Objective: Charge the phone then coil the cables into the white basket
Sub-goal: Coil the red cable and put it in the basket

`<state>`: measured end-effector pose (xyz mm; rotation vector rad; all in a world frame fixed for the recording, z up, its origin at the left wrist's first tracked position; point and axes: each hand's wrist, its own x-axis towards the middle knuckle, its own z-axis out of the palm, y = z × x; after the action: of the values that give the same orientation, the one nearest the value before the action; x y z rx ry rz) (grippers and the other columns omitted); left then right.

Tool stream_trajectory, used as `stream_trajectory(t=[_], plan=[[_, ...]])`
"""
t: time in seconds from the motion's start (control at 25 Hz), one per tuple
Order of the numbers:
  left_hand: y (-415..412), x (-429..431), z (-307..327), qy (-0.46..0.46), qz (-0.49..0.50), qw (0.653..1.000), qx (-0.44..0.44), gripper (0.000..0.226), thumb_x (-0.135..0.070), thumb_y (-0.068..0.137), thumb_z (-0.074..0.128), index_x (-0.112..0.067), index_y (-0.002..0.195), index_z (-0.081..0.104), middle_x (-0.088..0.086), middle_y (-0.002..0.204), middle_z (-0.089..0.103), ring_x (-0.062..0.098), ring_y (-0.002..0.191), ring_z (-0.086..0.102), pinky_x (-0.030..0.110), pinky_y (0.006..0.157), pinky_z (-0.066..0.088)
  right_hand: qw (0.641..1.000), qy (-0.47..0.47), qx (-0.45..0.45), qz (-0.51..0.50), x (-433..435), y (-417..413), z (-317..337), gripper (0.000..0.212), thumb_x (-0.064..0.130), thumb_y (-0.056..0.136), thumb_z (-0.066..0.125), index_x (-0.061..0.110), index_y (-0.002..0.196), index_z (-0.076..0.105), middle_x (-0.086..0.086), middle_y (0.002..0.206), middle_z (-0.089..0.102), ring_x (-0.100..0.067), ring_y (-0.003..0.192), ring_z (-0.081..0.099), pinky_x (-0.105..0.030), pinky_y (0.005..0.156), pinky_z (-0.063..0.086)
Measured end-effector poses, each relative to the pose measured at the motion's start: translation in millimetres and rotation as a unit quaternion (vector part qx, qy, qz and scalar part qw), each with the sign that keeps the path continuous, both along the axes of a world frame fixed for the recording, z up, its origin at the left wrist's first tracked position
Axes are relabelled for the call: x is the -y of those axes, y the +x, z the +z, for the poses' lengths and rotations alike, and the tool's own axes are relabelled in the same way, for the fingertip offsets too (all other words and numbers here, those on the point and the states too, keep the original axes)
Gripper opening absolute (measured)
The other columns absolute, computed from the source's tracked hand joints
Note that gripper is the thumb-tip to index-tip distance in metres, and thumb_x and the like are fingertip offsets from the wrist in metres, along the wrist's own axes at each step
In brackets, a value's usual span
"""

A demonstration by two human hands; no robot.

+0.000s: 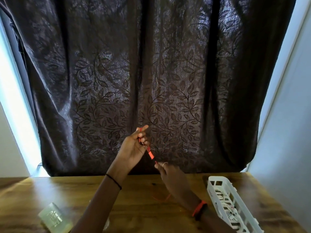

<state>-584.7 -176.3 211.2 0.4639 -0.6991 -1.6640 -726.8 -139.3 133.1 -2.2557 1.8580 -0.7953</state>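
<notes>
My left hand (134, 147) is raised above the table and grips a coil of red cable (151, 154) in its curled fingers, with the plug ends showing at the palm. My right hand (170, 175) pinches the same red cable just below the coil. A loose length of the red cable lies on the wooden table (134, 207) under my right wrist. The white basket (235, 211) stands at the right of the table with white cable inside it. The phone (55, 217), in a clear case, lies at the table's front left.
A dark leaf-patterned curtain (151, 81) hangs right behind the table's far edge. Pale walls stand on both sides, the right one close to the basket.
</notes>
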Motion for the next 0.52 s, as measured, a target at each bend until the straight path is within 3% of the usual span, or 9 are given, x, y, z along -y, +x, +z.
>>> stream_trajectory(t=[0.04, 0.12, 0.16, 0.24, 0.32, 0.4, 0.52], plan=[[-2, 2, 0, -0.003, 0.009, 1.000, 0.020, 0.037, -0.019, 0.100, 0.035, -0.001, 0.131, 0.045, -0.007, 0.057, 0.042, 0.003, 0.048, 0.040, 0.014, 0.047, 0.040, 0.998, -0.035, -0.048, 0.000, -4, 1, 0, 0.033, 0.044, 0.096, 0.041, 0.027, 0.116, 0.061, -0.002, 0.098, 0.071, -0.017, 0.092, 0.066, -0.029, 0.069, 0.051], [-9, 4, -6, -0.017, 0.036, 0.995, 0.096, 0.036, -0.021, 0.099, 0.040, -0.006, 0.131, 0.048, -0.008, 0.060, 0.044, 0.004, 0.053, 0.041, 0.017, 0.056, 0.040, 0.984, -0.103, -0.145, 0.000, -15, 3, 15, 0.018, 0.048, 0.081, 0.067, 0.030, 0.083, 0.070, 0.001, 0.061, 0.067, -0.010, 0.055, 0.066, -0.020, 0.042, 0.045], [-13, 4, -10, -0.032, 0.054, 0.986, 0.152, 0.036, -0.022, 0.099, 0.041, -0.009, 0.131, 0.049, -0.008, 0.062, 0.044, 0.005, 0.056, 0.041, 0.020, 0.062, 0.039, 0.974, -0.128, -0.186, -0.006, -19, 4, 23, 0.020, 0.049, 0.075, 0.072, 0.029, 0.072, 0.069, 0.001, 0.052, 0.063, -0.010, 0.046, 0.063, -0.018, 0.037, 0.041], [-22, 1, -16, -0.081, 0.094, 0.950, 0.285, 0.037, -0.022, 0.100, 0.040, -0.015, 0.136, 0.046, -0.006, 0.067, 0.044, 0.006, 0.061, 0.042, 0.022, 0.069, 0.038, 0.975, -0.074, -0.207, 0.031, -23, 6, 37, 0.023, 0.040, 0.091, 0.056, 0.021, 0.093, 0.068, -0.006, 0.079, 0.070, -0.021, 0.073, 0.070, -0.026, 0.056, 0.050], [-27, -1, -18, -0.149, 0.119, 0.902, 0.387, 0.040, -0.020, 0.100, 0.039, -0.018, 0.140, 0.040, -0.003, 0.069, 0.043, 0.006, 0.063, 0.043, 0.017, 0.065, 0.042, 0.974, -0.027, -0.214, 0.070, -22, 1, 44, 0.031, 0.031, 0.100, 0.038, 0.012, 0.114, 0.058, -0.013, 0.109, 0.065, -0.030, 0.102, 0.062, -0.036, 0.076, 0.048], [-27, -3, -21, -0.212, 0.127, 0.852, 0.462, 0.041, -0.020, 0.100, 0.038, -0.022, 0.141, 0.035, -0.002, 0.069, 0.044, 0.007, 0.064, 0.045, 0.016, 0.064, 0.043, 0.976, -0.015, -0.205, 0.077, -21, -6, 54, 0.031, 0.029, 0.100, 0.038, 0.011, 0.117, 0.056, -0.011, 0.117, 0.059, -0.028, 0.108, 0.058, -0.038, 0.083, 0.047], [-22, -4, -28, -0.257, 0.121, 0.784, 0.551, 0.040, -0.021, 0.100, 0.038, -0.021, 0.140, 0.039, 0.001, 0.067, 0.047, 0.015, 0.066, 0.048, 0.026, 0.066, 0.041, 0.984, 0.010, -0.146, 0.099, -19, -16, 64, 0.028, 0.027, 0.098, 0.043, 0.014, 0.117, 0.058, -0.005, 0.119, 0.054, -0.023, 0.111, 0.054, -0.038, 0.090, 0.047]])
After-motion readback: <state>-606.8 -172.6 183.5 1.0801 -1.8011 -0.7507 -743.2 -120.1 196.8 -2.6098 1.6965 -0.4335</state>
